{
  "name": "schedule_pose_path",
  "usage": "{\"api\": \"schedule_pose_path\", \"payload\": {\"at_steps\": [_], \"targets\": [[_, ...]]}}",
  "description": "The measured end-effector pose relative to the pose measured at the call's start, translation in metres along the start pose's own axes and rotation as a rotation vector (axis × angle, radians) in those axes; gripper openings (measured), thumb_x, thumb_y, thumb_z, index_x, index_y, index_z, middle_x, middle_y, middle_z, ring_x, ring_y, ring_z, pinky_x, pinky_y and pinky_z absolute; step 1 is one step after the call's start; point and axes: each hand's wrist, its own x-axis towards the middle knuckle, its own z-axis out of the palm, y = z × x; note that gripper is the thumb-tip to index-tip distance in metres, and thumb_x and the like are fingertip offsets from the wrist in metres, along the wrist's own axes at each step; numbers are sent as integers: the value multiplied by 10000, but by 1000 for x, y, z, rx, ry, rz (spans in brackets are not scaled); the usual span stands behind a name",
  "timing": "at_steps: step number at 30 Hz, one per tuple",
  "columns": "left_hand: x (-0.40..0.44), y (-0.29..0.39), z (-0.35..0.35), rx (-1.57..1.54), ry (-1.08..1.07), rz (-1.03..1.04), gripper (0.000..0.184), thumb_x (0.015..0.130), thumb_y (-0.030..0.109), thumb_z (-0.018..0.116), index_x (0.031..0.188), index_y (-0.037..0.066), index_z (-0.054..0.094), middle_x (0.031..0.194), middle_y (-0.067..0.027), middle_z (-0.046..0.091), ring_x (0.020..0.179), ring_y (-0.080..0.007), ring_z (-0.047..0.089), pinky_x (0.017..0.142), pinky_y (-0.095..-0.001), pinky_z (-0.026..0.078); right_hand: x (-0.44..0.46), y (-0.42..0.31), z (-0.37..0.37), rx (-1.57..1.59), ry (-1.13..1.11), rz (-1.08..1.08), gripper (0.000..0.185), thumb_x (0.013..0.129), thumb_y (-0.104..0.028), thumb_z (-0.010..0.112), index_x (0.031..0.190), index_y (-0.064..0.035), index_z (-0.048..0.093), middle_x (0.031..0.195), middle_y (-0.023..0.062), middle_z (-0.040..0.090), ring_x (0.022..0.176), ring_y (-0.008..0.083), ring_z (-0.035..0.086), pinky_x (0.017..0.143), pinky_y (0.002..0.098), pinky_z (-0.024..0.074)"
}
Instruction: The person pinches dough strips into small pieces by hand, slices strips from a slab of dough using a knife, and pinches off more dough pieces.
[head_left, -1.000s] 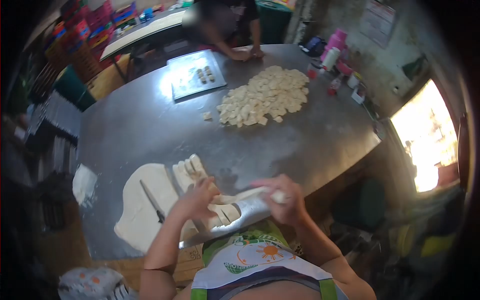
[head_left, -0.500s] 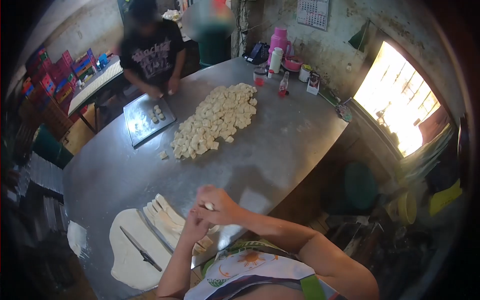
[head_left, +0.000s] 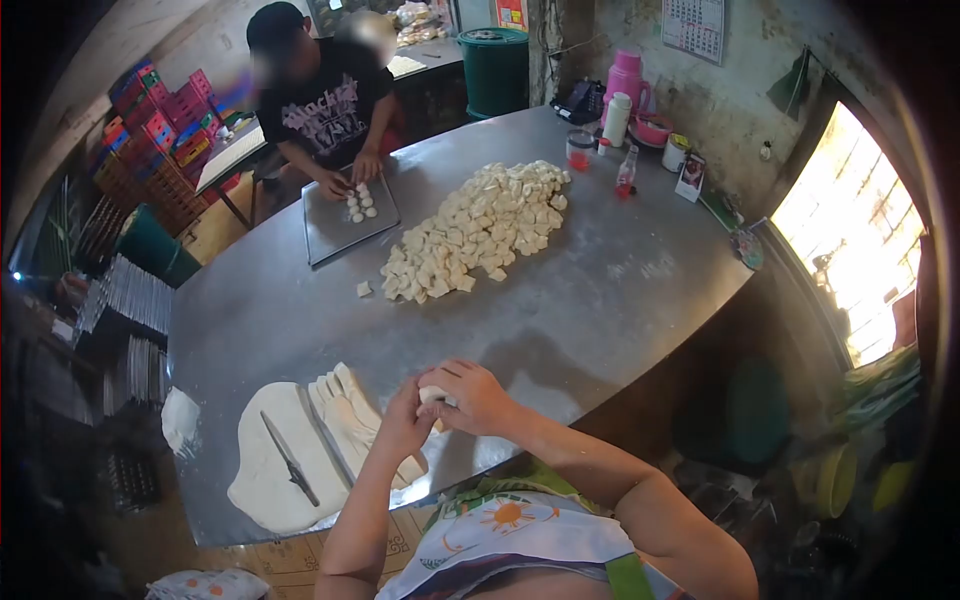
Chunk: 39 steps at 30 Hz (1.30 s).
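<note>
Head view: both of the person's hands meet above the metal table (head_left: 235,335), close to its near edge. The left hand (head_left: 403,422) and the right hand (head_left: 472,396) are closed around a dough lump (head_left: 434,396), which shows between their fingers. Just left of them lie dough strips (head_left: 342,408), partly covered by the left forearm. Beside these, toward the near left corner, a flat dough sheet (head_left: 265,490) carries a knife (head_left: 289,461), its handle toward the near edge. White flour (head_left: 180,420) sits at the left edge. Farther off, a heap of cut dough pieces (head_left: 475,232) spreads toward the far right corner, with one square piece (head_left: 364,289) apart from it. At the far edge, a co-worker (head_left: 325,105) has both hands over a tray (head_left: 330,240) bearing small dough balls (head_left: 360,205). Near the far right corner stand a pink thermos (head_left: 623,82) and a bottle (head_left: 627,173) with red liquid.
</note>
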Motion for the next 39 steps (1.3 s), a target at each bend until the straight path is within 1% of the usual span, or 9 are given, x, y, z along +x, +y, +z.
{"api": "schedule_pose_path", "payload": {"at_steps": [9,13,15,19,23,27,33,35,39], "targets": [[-22,-42,12,-85,-118,-185,156,882,85,618,1025,33,658,882,-143,689,809,-267,673,714,-370,523,-31,8,48,-66,-54,303,302,810,-298,746,952,-68,612,979,142,644,906,361,635,752,470,507],[-27,-29,-3,412,-489,80,197,866,70,638,1059,40,672,876,-130,691,795,-282,666,749,-371,524,-58,83,63,-306,-337,581,338,818,-341,747,949,-55,622,1003,168,654,925,378,646,711,456,524],[-33,-9,-6,210,-422,76,218,855,58,639,1070,42,672,876,-132,689,800,-298,666,755,-374,524,-67,101,63,-483,-606,818,350,830,-333,748,1008,-53,635,1022,152,662,927,372,656,704,435,541],[-17,-32,-9,-105,-128,105,284,823,26,638,1104,49,674,877,-141,682,835,-333,668,776,-380,524,-65,76,60,-526,-58,354,341,829,-309,747,1049,-65,655,1024,131,673,960,368,656,724,433,553],[8,-54,-9,-56,64,221,326,802,12,628,1121,58,675,874,-150,676,883,-356,676,792,-384,524,-33,34,57,160,-210,402,343,807,-346,744,1024,-88,678,1014,134,682,946,381,645,744,495,504],[8,-59,7,-136,71,232,318,801,15,620,1111,58,678,848,-140,677,860,-375,677,763,-396,529,-24,38,63,25,-35,187,341,807,-355,742,1012,-90,677,994,133,676,936,372,645,735,493,506],[-23,-73,19,436,-358,-64,282,810,30,631,1087,48,682,824,-110,694,779,-316,692,671,-422,519,-43,72,64,-256,-324,579,348,815,-308,759,1069,-87,670,1014,141,673,960,370,647,772,493,518],[-27,-42,10,246,-299,-132,282,811,31,636,1088,48,682,820,-106,696,770,-287,692,663,-414,517,-38,83,59,-334,-581,730,353,818,-313,757,1078,-90,676,1022,155,670,976,364,647,799,499,517],[-24,-49,-7,-49,-52,-172,280,814,33,653,1091,48,684,800,-89,696,744,-213,687,647,-390,514,-54,100,75,-263,-203,503,367,822,-312,750,1106,-91,679,1034,182,662,990,351,649,788,504,522]]}}
